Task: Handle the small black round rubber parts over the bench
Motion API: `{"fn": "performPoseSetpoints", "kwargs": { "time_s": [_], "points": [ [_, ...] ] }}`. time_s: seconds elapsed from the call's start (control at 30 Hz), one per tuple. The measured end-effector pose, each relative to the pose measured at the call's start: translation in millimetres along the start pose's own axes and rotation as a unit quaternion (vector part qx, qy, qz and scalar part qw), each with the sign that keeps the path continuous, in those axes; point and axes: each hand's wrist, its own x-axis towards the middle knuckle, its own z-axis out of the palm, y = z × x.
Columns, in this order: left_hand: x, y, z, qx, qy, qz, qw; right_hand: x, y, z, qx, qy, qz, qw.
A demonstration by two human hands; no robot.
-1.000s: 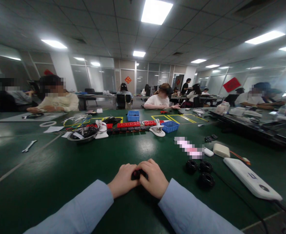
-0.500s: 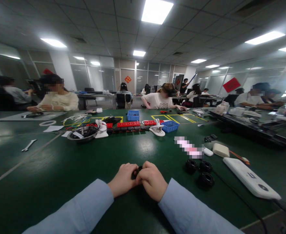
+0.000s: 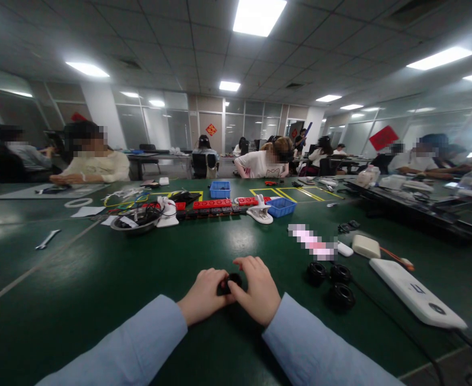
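My left hand is closed, its thumb and fingers pinching a small round black part just above the green table. Most of that part is hidden by the fingers, so its exact kind is unclear. My right hand is close against its right side, fingers lifted and spread from the thumb. The thumb tip lies at the black part, and I cannot tell if it touches. To the right sit black ring-shaped pieces: one at the left, one behind and one nearer me.
A white power bank with a black cable lies at the right. Ahead stand red power strips, blue bins, a white clamp and a metal bowl of cables. A wrench lies left. Several people sit beyond.
My right hand has loosened from the black part, its fingers rising and spreading. More of the part now shows. My left hand has stayed in place.
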Motion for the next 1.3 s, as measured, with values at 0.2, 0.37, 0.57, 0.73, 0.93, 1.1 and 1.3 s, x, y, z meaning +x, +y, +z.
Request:
{"fn": "performPoseSetpoints", "kwargs": {
  "time_s": [0.2,0.37,0.57,0.73,0.93,1.1,1.3],
  "points": [
    [-0.2,1.9,-1.5,0.001,-0.005,-0.007,1.000,0.1,1.2,1.8,-0.040,-0.055,0.013,0.998],
    [-0.2,3.0,-2.3,0.002,-0.008,-0.009,1.000,0.7,1.4,1.8,-0.040,-0.058,0.012,0.997],
    [-0.3,2.7,-2.6,0.003,-0.006,-0.009,1.000,1.0,1.4,2.1,-0.034,-0.058,0.013,0.998],
    [-0.4,2.6,-2.6,0.003,-0.007,-0.007,1.000,0.8,1.7,3.1,-0.033,-0.064,0.015,0.997],
    [-0.3,1.9,-1.4,0.005,-0.008,-0.008,1.000,0.2,1.5,3.2,-0.026,-0.063,0.004,0.998],
    [0.1,1.9,-1.0,0.006,-0.007,-0.010,1.000,0.9,0.2,2.6,-0.013,-0.067,-0.009,0.998],
    [0.2,1.4,-0.9,0.007,-0.010,-0.011,1.000,0.8,1.2,3.2,0.006,-0.076,-0.035,0.996]
  ]
}}
